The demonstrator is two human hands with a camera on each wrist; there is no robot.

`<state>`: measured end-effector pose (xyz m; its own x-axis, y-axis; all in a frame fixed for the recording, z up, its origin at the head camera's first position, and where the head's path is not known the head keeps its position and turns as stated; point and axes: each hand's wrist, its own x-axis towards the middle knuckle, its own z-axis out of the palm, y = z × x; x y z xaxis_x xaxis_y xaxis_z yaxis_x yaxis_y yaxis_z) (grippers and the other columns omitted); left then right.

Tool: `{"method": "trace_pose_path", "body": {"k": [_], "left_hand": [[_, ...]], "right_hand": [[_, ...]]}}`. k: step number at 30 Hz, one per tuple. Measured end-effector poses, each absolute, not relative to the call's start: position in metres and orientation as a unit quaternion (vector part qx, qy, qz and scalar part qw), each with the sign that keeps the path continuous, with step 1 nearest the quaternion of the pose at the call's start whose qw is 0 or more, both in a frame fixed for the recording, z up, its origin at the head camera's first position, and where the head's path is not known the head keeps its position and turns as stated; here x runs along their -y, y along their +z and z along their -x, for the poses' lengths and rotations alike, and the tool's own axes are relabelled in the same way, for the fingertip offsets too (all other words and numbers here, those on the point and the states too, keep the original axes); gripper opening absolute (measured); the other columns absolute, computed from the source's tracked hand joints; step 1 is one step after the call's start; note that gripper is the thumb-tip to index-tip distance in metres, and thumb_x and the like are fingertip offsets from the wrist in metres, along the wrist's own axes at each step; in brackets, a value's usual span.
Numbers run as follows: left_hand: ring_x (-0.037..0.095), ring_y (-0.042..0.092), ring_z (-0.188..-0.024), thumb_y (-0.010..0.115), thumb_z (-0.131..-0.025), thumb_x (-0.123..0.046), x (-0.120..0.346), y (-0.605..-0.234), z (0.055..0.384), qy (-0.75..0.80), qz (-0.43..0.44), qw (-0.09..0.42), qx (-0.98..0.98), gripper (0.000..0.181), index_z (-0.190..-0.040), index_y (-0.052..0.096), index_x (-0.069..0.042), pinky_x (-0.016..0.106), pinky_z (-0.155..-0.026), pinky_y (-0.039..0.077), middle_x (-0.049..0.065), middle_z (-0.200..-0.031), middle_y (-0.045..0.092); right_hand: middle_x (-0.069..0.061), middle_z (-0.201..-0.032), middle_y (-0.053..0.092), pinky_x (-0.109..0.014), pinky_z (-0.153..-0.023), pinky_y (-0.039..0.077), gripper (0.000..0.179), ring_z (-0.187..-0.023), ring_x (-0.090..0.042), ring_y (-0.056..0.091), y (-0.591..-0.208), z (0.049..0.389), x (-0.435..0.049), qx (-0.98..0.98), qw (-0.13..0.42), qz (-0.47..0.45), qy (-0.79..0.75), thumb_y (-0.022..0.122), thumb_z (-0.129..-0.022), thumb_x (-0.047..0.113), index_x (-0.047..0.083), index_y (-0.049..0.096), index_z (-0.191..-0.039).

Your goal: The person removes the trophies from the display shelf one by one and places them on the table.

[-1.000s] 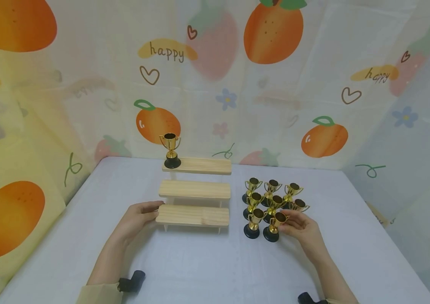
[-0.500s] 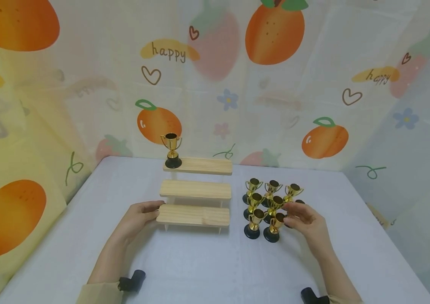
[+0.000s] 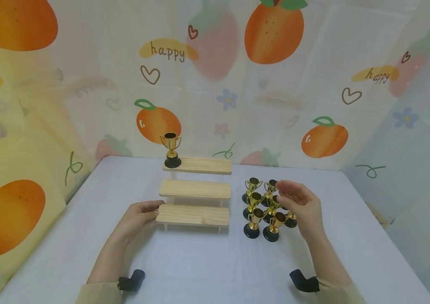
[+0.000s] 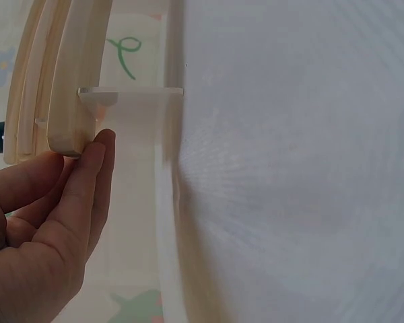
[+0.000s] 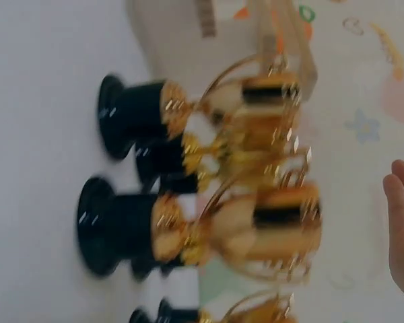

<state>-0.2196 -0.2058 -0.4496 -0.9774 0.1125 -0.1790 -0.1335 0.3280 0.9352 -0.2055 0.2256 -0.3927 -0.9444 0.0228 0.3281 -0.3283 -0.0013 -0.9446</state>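
A three-step wooden shelf (image 3: pixel 194 215) with pale boards stands on the white table. My left hand (image 3: pixel 135 219) pinches the left end of its lowest board; in the left wrist view, the thumb and fingers of the left hand (image 4: pixel 54 222) lie on either side of the board end (image 4: pixel 71 128). One gold trophy cup (image 3: pixel 171 147) on a black base stands at the left of the top board. Several similar trophies (image 3: pixel 254 219) stand grouped to the right. Over the right side of that group hovers my right hand (image 3: pixel 302 207), fingers extended, partly hiding trophies behind it. Trophies (image 5: pixel 256 225) look blurred in the right wrist view.
White cloth covers the table (image 3: pixel 207 266). A fruit-patterned curtain (image 3: pixel 215 105) hangs behind and along both sides. Each wrist carries a black camera mount (image 3: pixel 132 280).
My right hand has moved up and back from beside the front-right trophy to above the back right of the group. The left hand stays at the shelf.
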Motion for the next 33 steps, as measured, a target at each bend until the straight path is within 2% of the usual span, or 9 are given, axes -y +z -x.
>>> {"method": "trace_pose_path", "body": {"k": [6, 11, 19, 26, 30, 33], "left_hand": [[0.030, 0.055, -0.130, 0.052, -0.098, -0.006, 0.205, -0.449, 0.220, 0.571, 0.012, 0.105, -0.814, 0.044, -0.141, 0.049, 0.006, 0.020, -0.095, 0.054, 0.027, -0.145, 0.051], [0.030, 0.055, -0.130, 0.052, -0.099, -0.007, 0.205, -0.449, 0.219, 0.574, 0.006, 0.105, -0.812, 0.044, -0.141, 0.048, 0.007, 0.020, -0.096, 0.053, 0.027, -0.145, 0.051], [0.029, 0.054, -0.131, 0.051, -0.099, -0.007, 0.206, -0.449, 0.219, 0.569, 0.008, 0.102, -0.816, 0.044, -0.141, 0.049, 0.005, 0.019, -0.095, 0.053, 0.025, -0.146, 0.051], [0.028, 0.056, -0.129, 0.051, -0.099, -0.007, 0.206, -0.450, 0.220, 0.564, 0.008, 0.101, -0.819, 0.043, -0.141, 0.049, 0.005, 0.023, -0.097, 0.055, 0.026, -0.146, 0.051], [0.030, 0.054, -0.131, 0.051, -0.099, -0.007, 0.206, -0.451, 0.219, 0.566, 0.010, 0.102, -0.818, 0.044, -0.141, 0.049, 0.004, 0.027, -0.100, 0.054, 0.025, -0.146, 0.051], [0.031, 0.053, -0.132, 0.051, -0.099, -0.007, 0.205, -0.451, 0.219, 0.570, 0.007, 0.102, -0.816, 0.044, -0.142, 0.049, 0.004, 0.028, -0.102, 0.054, 0.025, -0.146, 0.050]], "right_hand": [[0.012, -0.114, 0.072, -0.020, -0.096, 0.055, 0.044, -0.110, -0.004, 0.068, -0.374, 0.215, -0.189, 0.682, 0.102, -0.150, 0.708, 0.072, -0.084, -0.005, -0.006, 0.058, -0.126], [0.011, -0.117, 0.070, -0.021, -0.099, 0.054, 0.048, -0.114, -0.005, 0.066, -0.361, 0.225, -0.156, 0.689, 0.067, -0.162, 0.703, 0.075, -0.084, 0.003, -0.001, 0.059, -0.129], [-0.006, -0.127, 0.068, -0.023, -0.102, 0.053, 0.047, -0.117, -0.009, 0.064, -0.353, 0.239, -0.113, 0.676, 0.033, -0.179, 0.714, 0.076, -0.084, 0.005, 0.002, 0.061, -0.128], [-0.012, -0.130, 0.065, -0.024, -0.099, 0.055, 0.043, -0.118, -0.012, 0.064, -0.359, 0.255, -0.089, 0.667, 0.018, -0.179, 0.723, 0.073, -0.086, 0.005, 0.005, 0.061, -0.127], [-0.018, -0.132, 0.064, -0.025, -0.097, 0.056, 0.043, -0.120, -0.019, 0.064, -0.361, 0.263, -0.075, 0.671, 0.017, -0.170, 0.722, 0.073, -0.086, 0.003, 0.004, 0.062, -0.127], [-0.017, -0.132, 0.064, -0.026, -0.097, 0.057, 0.043, -0.122, -0.023, 0.064, -0.360, 0.270, -0.065, 0.680, 0.020, -0.162, 0.715, 0.074, -0.085, 0.004, 0.004, 0.063, -0.126]]}}
